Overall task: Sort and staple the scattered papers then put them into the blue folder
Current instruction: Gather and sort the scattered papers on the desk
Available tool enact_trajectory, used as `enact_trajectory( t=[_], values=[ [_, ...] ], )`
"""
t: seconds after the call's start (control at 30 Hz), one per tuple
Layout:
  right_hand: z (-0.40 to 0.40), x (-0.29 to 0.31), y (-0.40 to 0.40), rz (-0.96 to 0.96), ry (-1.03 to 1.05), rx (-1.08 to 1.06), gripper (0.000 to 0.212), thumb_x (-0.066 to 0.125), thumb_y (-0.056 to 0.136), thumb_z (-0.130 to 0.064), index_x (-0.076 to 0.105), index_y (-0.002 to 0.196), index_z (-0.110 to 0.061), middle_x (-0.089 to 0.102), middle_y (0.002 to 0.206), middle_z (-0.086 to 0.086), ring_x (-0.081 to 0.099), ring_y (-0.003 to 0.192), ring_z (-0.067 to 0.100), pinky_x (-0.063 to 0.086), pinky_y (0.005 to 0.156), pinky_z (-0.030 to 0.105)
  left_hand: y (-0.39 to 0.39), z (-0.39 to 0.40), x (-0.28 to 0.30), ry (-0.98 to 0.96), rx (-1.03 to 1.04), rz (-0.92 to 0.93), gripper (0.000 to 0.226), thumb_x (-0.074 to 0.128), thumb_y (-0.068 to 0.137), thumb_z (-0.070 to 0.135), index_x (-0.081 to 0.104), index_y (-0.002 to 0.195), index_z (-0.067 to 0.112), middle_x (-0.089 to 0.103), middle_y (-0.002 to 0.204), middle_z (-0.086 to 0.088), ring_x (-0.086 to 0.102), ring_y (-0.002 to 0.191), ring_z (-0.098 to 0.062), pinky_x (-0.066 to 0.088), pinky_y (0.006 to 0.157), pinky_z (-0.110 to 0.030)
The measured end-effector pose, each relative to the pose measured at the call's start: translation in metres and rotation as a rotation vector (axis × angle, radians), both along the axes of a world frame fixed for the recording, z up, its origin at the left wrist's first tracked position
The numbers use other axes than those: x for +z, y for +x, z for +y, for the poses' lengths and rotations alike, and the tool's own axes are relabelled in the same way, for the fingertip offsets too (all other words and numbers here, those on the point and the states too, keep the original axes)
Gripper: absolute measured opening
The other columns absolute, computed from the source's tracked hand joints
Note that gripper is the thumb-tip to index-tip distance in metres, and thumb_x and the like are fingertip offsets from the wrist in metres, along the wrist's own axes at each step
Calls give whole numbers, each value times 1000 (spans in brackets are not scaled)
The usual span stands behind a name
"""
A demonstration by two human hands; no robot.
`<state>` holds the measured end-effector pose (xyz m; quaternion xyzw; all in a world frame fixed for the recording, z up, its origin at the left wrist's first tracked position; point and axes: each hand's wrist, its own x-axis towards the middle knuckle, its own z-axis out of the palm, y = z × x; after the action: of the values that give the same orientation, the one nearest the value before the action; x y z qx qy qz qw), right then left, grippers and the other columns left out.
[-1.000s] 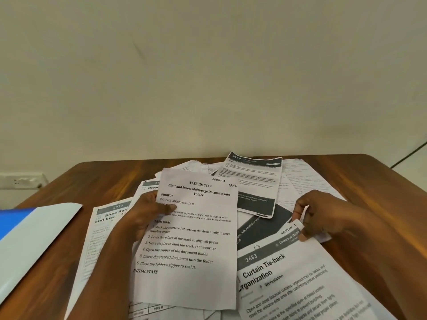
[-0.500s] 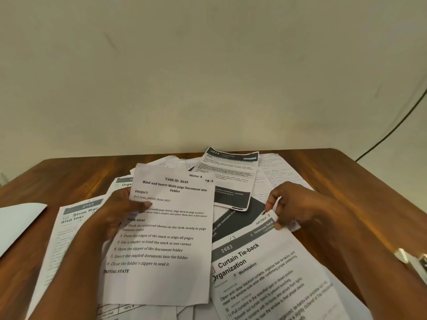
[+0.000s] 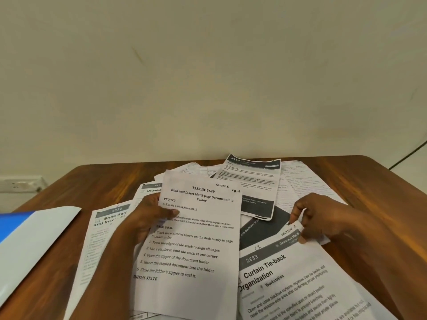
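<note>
The left hand [image 3: 147, 218] is holding the "Task ID: 3649" sheet [image 3: 196, 245] by its left edge, thumb pressing on the front and fingers behind, so that grip is closed on the page. It is marked "Section 1". The right hand [image 3: 323, 218] is pinching the top corner of the "Curtain Tie-back Organization" sheet [image 3: 288, 280], marked "Section 2", at about four o'clock from the first. The sorting looks to be in its early stage. More scattered papers [image 3: 251, 181] are lying loose at twelve o'clock on the wooden surface [image 3: 381, 181], and the blue folder [image 3: 16, 225] is waiting at nine o'clock. To do this well, she or he should be reading each handwritten section mark before lifting, peeling one sheet only, and laying Section 2 squarely behind Section 1. No stapler is in view.
</note>
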<state>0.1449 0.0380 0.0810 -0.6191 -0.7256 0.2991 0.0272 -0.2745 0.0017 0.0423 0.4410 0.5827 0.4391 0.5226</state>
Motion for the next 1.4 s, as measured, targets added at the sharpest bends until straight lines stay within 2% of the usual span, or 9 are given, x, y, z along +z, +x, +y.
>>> enact_trajectory(
  t=[0.13, 0.27, 0.37, 0.53, 0.63, 0.7, 1.17, 1.3, 1.4],
  values=[
    [-3, 1, -13, 12, 125, -42, 40, 96, 67, -40, 72, 96, -29, 70, 99, -5, 67, 89, 16, 59, 77, 31, 6, 1, 1, 7, -39, -11, 53, 79, 80, -10, 64, 130, 0, 75, 120, -21, 72, 111, -44, 52, 103, -64],
    [-8, -2, -34, 287, 244, -154, 53, 93, 58, -59, 70, 96, -29, 74, 85, -6, 69, 80, 10, 51, 66, 27, 24, 3, 4, 19, -95, -24, 56, 78, 79, -14, 62, 131, 1, 76, 120, -20, 73, 111, -42, 54, 103, -61],
    [-9, -9, -45, 489, 234, -237, 46, 97, 62, -48, 73, 95, -27, 78, 78, -4, 75, 78, 13, 56, 66, 30, 40, 6, 6, 41, -148, -45, 63, 83, 74, -11, 62, 132, 4, 75, 122, -19, 72, 113, -42, 53, 104, -61],
    [-7, -13, -45, 564, 222, -245, 41, 97, 69, -16, 70, 100, -19, 78, 74, 0, 74, 65, 11, 54, 57, 26, 58, 8, 7, 37, -229, -118, 62, 67, 80, -25, 60, 135, 3, 73, 124, -23, 72, 113, -44, 63, 90, -53],
    [-5, -15, -43, 554, 246, -233, 47, 99, 64, -13, 72, 102, -18, 78, 77, 6, 78, 79, 27, 64, 78, 45, 61, 7, 7, 24, -255, -163, 63, 64, 80, -28, 59, 134, 4, 72, 125, -25, 71, 113, -46, 63, 88, -54],
    [-4, -16, -41, 573, 240, -228, 49, 99, 61, -9, 73, 101, -18, 79, 79, 5, 78, 81, 27, 63, 85, 49, 62, 7, 7, 25, -262, -180, 63, 62, 80, -30, 60, 134, 4, 72, 124, -25, 71, 112, -46, 64, 86, -53],
    [-2, -17, -37, 645, 157, -229, 54, 96, 61, 6, 72, 105, -15, 81, 86, 5, 79, 82, 24, 64, 85, 50, 64, 8, 6, 26, -279, -220, 65, 65, 79, -28, 60, 136, 3, 71, 127, -26, 71, 114, -45, 65, 83, -50],
    [-2, -17, -36, 662, 164, -235, 54, 95, 61, 6, 70, 104, -15, 80, 84, 7, 79, 81, 27, 65, 79, 48, 64, 9, 4, 17, -268, -219, 66, 66, 79, -27, 59, 137, 3, 71, 126, -25, 71, 114, -44, 65, 82, -48],
    [-3, -16, -34, 679, 172, -254, 51, 94, 64, 6, 68, 101, -16, 80, 83, 8, 76, 70, 21, 60, 56, 33, 66, 9, 4, 10, -267, -222, 64, 65, 80, -26, 60, 136, 3, 72, 126, -25, 71, 115, -44, 64, 86, -51]
  ],
)
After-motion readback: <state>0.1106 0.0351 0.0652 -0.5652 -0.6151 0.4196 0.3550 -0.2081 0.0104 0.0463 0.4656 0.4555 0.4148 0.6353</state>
